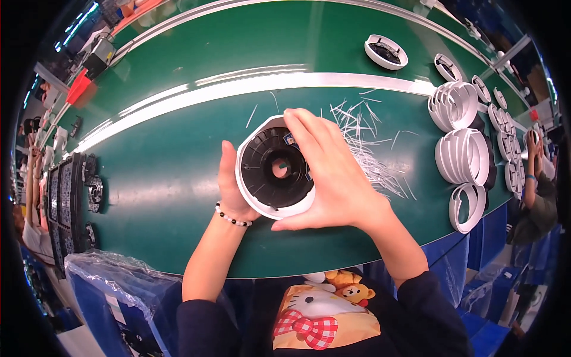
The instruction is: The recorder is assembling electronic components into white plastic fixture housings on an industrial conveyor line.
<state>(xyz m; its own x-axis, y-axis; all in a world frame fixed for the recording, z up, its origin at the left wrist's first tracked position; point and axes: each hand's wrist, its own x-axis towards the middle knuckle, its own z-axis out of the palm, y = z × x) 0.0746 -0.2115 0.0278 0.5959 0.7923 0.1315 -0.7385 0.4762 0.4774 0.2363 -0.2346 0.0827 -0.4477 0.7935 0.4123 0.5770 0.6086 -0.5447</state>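
Round black-and-white housing (275, 169) gripped by both hands (339, 178) above green conveyor belt (166, 172) strewn with white strips (366, 149).

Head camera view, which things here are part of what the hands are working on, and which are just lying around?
In hand:
- round white housing with black disc insert, held by left hand and right hand
- stacked white rings, likely the supply

Lying about:
- pile of thin white plastic strips
- finished white round part on the belt
- black trays
- plastic-lined blue bin
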